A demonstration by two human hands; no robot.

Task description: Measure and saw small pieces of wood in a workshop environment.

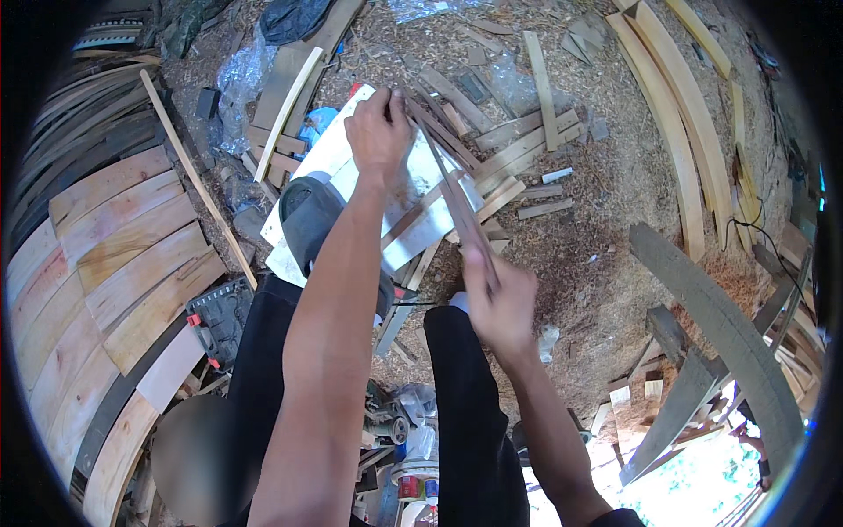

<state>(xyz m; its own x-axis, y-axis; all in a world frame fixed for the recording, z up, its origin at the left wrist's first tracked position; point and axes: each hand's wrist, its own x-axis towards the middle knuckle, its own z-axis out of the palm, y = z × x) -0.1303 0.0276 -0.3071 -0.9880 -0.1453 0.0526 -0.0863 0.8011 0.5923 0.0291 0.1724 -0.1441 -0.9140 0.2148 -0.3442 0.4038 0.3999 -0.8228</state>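
Note:
My right hand (502,299), smeared by motion, is closed round the near end of a long thin wooden strip (455,198). The strip slants away over the right side of a white board (338,167). At the board's far edge, my left hand (379,132) has its fingers curled down beside the strip's far end; what they grip is hidden. A second brown wooden strip (413,217) lies across the board under the first. Left of my left forearm, a dark grey rounded object (310,215) rests over the board; its kind is unclear.
Stacked wooden planks (132,263) fill the left side, near an open dark tool case (219,316). Scrap wood (518,145) litters the sawdust-covered ground ahead. Curved timber pieces (676,114) lie at the far right, and a grey curved beam (720,307) sits nearer.

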